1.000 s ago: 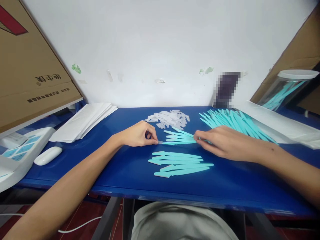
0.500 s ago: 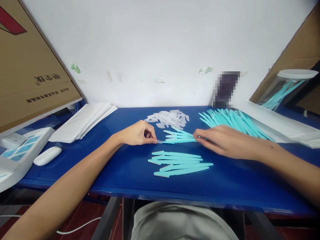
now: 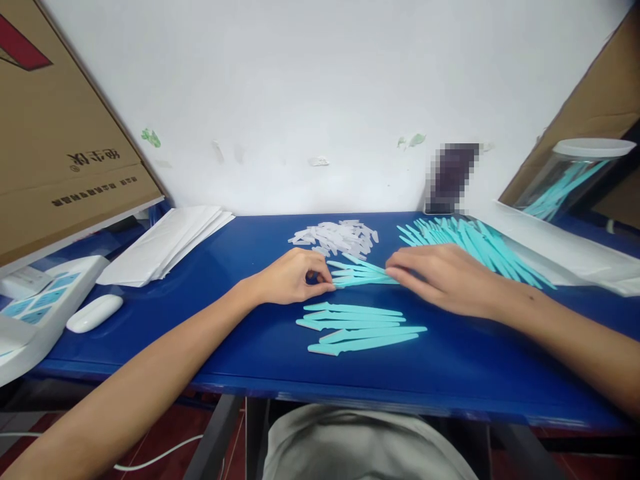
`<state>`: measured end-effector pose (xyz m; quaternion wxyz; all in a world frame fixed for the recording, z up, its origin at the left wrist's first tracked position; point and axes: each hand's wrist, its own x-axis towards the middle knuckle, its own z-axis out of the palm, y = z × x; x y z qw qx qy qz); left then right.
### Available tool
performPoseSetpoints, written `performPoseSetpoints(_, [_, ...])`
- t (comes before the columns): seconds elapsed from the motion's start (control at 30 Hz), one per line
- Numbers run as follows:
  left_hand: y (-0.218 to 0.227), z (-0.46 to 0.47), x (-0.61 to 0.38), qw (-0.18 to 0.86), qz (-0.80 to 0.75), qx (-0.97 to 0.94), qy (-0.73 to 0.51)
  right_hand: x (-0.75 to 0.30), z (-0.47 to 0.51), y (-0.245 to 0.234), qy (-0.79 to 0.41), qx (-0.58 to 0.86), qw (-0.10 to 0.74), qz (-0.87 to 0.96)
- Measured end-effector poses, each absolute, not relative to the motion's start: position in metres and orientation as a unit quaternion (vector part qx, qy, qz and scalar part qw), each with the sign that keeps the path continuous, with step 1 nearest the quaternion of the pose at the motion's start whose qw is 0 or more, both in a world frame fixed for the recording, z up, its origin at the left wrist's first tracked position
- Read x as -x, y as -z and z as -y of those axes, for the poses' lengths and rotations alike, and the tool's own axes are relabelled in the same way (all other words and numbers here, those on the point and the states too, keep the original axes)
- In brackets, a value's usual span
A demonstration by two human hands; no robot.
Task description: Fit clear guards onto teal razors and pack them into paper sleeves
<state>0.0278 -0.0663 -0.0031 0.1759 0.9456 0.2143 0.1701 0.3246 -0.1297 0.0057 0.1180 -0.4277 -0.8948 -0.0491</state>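
My left hand [image 3: 295, 276] is closed in a pinch at the blade end of a turquoise eyebrow razor [image 3: 373, 281]. A small translucent blade cap seems to be between its fingertips, mostly hidden by them. My right hand [image 3: 435, 277] is shut on the handle end of the same razor, which lies level between both hands. Other razors [image 3: 363, 264] fan out just behind it, close to my right fingertips. Nearer me lies a loose row of razors [image 3: 360, 321], handles pointing right. Beyond my hands sits a pile of translucent white caps [image 3: 340, 236].
A large pile of turquoise razors [image 3: 480, 247] lies at the right, near a lidded clear jar [image 3: 570, 180]. White paper sleeves [image 3: 165, 243], a white oval case [image 3: 95, 313] and a white tray [image 3: 55, 313] are at the left. Cardboard boxes [image 3: 70, 133] flank the blue table [image 3: 240, 360].
My left hand has moved right, its fingertips now up against the razor's blade end; the cap seen between them is now covered. My right hand has shifted slightly left and still holds the handle.
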Motion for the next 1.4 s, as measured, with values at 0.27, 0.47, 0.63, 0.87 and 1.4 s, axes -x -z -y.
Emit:
performPoseSetpoints(0.27, [0.012,0.065,-0.036,0.13,-0.22,-0.942,-0.216,-0.339,0.109,0.008,0.006,0.471,0.097,0.877])
performPoseSetpoints(0.47, [0.013,0.066,-0.035,0.145,-0.206,-0.942,-0.222,-0.335,0.11,0.012,-0.027,0.453,0.108,0.884])
performPoseSetpoints(0.63, [0.009,0.068,-0.034,0.15,-0.207,-0.946,-0.2,-0.336,0.107,0.015,-0.047,0.456,0.138,0.878])
performPoseSetpoints(0.87, [0.011,0.067,-0.034,0.108,-0.231,-0.946,-0.202,-0.334,0.108,0.013,-0.077,0.456,0.189,0.866])
performPoseSetpoints(1.4, [0.02,0.034,-0.009,-0.016,-0.342,-0.931,-0.126,-0.311,0.144,0.002,-0.061,0.313,0.151,0.936])
